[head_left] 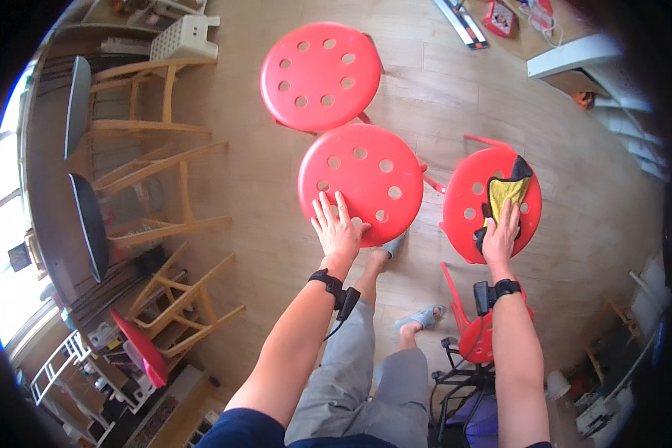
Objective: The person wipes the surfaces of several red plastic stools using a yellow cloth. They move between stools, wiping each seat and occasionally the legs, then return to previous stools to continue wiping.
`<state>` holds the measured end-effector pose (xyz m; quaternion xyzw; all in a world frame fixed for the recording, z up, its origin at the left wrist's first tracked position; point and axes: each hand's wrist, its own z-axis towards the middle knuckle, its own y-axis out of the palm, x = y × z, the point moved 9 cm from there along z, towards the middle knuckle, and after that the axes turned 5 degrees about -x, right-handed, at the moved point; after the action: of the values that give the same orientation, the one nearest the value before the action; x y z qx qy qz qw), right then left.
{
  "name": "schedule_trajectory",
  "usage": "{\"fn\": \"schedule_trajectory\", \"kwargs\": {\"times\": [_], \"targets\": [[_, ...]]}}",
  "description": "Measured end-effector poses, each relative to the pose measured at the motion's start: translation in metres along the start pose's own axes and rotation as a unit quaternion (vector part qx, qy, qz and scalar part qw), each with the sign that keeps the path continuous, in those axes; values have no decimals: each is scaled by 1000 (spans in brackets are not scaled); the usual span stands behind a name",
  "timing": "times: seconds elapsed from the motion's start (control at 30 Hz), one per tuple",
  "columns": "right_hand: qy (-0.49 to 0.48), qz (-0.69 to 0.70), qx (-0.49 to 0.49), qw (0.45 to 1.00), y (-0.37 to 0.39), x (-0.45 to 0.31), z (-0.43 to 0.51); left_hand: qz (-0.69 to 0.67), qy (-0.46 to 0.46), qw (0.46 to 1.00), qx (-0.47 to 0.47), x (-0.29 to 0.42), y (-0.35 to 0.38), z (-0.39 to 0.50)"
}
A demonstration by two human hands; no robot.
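Note:
My left hand rests with fingers spread on the near edge of a round red stool, whose seat has a ring of round holes. To its right, a smaller-looking red stool carries a yellow cloth with black edging. My right hand holds this crumpled cloth against the seat, its fingers lying over the lower part. Behind the middle stool stands another red stool. Both wrists wear a black strap with a small device.
Wooden-legged chairs lie along the left side, near a white plastic step stool. Partly under my right arm is another red stool, beside a black metal frame. A white furniture piece stands upper right.

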<state>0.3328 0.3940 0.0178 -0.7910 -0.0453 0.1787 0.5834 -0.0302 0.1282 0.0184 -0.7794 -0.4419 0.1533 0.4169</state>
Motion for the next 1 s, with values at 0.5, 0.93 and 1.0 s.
{"fn": "schedule_trajectory", "kwargs": {"times": [0.5,0.93,1.0], "targets": [[-315,50,-80,944,32,-318,-21,-350,-240,904,-50,-45,11,7],[-399,-115,-186,890,72,-348,-44,-374,-262,889,-37,-47,9,10],[-384,-95,-182,900,81,-370,-41,-378,-258,888,-33,-48,13,10]]}}
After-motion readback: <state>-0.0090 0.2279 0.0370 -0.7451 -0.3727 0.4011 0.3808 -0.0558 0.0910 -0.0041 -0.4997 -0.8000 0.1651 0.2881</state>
